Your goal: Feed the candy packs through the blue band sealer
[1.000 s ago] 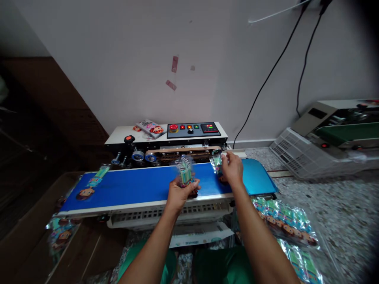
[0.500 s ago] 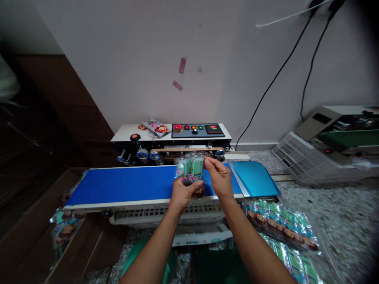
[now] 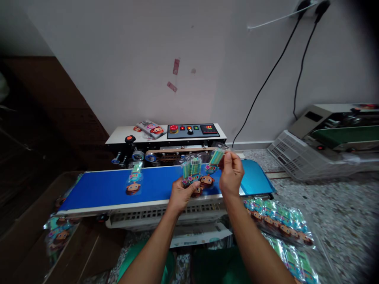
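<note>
Green-striped packets [image 3: 192, 169] bear brown cartoon heads [image 3: 206, 181]; the belt [image 3: 109, 187] is plain blue.

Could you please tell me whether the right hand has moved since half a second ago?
Yes, the right hand has moved rightward, judged against the control panel.

Both forearms are bare and reach forward, slanting in toward each other. Over on the person's left, the left forearm [image 3: 155, 244] leads through a nearly straight wrist to the left hand [image 3: 182, 194], its grip closed, thumb [image 3: 194, 186] laid across the front. The right forearm [image 3: 256, 240] angles up to the right hand [image 3: 232, 173], slightly higher, thumb and fingers [image 3: 237, 161] bent into a pinch. The hands are near each other, not touching.
</note>
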{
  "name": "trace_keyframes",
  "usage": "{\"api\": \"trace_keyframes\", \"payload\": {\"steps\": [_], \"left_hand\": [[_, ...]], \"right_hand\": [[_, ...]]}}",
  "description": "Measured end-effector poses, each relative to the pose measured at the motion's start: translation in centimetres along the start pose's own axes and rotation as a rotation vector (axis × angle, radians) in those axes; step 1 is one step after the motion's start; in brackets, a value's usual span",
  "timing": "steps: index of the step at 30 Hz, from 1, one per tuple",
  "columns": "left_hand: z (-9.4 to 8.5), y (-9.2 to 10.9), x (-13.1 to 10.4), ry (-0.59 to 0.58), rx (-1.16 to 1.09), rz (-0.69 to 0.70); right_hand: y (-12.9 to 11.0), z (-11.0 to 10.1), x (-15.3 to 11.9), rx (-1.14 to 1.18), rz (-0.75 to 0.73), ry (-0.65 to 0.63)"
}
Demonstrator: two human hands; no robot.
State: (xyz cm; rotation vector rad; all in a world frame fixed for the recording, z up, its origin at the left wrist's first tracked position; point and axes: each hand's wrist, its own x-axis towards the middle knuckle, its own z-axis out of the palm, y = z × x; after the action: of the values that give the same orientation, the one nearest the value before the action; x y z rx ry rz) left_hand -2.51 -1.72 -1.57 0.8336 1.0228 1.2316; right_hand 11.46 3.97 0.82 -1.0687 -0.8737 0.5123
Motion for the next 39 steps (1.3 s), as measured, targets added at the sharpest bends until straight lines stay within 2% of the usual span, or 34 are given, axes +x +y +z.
{"api": "trace_keyframes", "payload": {"steps": [2, 4, 7, 9, 12, 15, 18, 21, 24, 26, 28, 29, 30, 32, 34, 36, 39], "left_hand": [[-0.2, 0.1, 0.0, 0.013, -0.002, 0.003], [-0.3, 0.2, 0.1, 0.015, -0.007, 0.007], [-0.4, 0.4, 0.2, 0.045, 0.0, 0.016], [-0.4, 0.4, 0.2, 0.052, 0.002, 0.024], [-0.4, 0.3, 0.3, 0.045, 0.001, 0.026], [-0.4, 0.2, 0.3, 0.045, -0.003, 0.02], [-0.5, 0.1, 0.2, 0.042, 0.002, 0.01], [-0.5, 0.0, 0.2, 0.032, -0.008, 0.007], [-0.5, -0.1, 0.2, 0.05, -0.024, 0.01], [-0.5, -0.1, 0.3, 0.064, -0.028, 0.014], [-0.4, -0.2, 0.3, 0.07, -0.032, 0.033], [-0.4, -0.2, 0.4, 0.071, -0.036, 0.048], [-0.4, -0.2, 0.4, 0.07, -0.043, 0.065], [-0.3, -0.2, 0.4, 0.058, -0.058, 0.097], [-0.3, -0.1, 0.3, 0.038, -0.059, 0.094], [-0.3, 0.0, 0.3, 0.041, -0.052, 0.073], [-0.4, 0.3, 0.2, 0.077, -0.052, 0.062]], "right_hand": [[0.4, -1.3, 1.6, -0.082, -0.057, 0.072], [1.1, -3.2, 3.5, -0.264, -0.106, 0.09], [2.8, -6.1, 6.0, -0.664, -0.156, 0.001], [4.0, -7.2, 6.9, -0.924, -0.117, -0.061], [5.2, -7.2, 7.2, -1.173, -0.023, -0.108], [5.8, -5.8, 6.8, -1.245, 0.036, -0.125], [6.3, -4.3, 6.5, -1.203, 0.047, -0.15], [6.3, -3.3, 6.2, -1.122, -0.032, -0.201], [4.8, -2.3, 5.0, -0.852, -0.128, -0.262], [3.0, -1.4, 3.3, -0.52, -0.05, -0.404], [1.2, -0.5, 1.1, -0.186, 0.111, -0.642], [0.5, -0.1, 0.0, -0.09, 0.162, -0.719], [0.0, 0.3, -1.0, -0.028, 0.185, -0.739], [-0.7, 0.8, -2.3, 0.039, 0.163, -0.666], [-0.9, 0.8, -2.6, 0.081, 0.099, -0.529], [-0.9, 0.5, -2.0, 0.106, 0.048, -0.413], [-0.6, -0.4, -0.3, 0.072, 0.009, -0.307]]}}
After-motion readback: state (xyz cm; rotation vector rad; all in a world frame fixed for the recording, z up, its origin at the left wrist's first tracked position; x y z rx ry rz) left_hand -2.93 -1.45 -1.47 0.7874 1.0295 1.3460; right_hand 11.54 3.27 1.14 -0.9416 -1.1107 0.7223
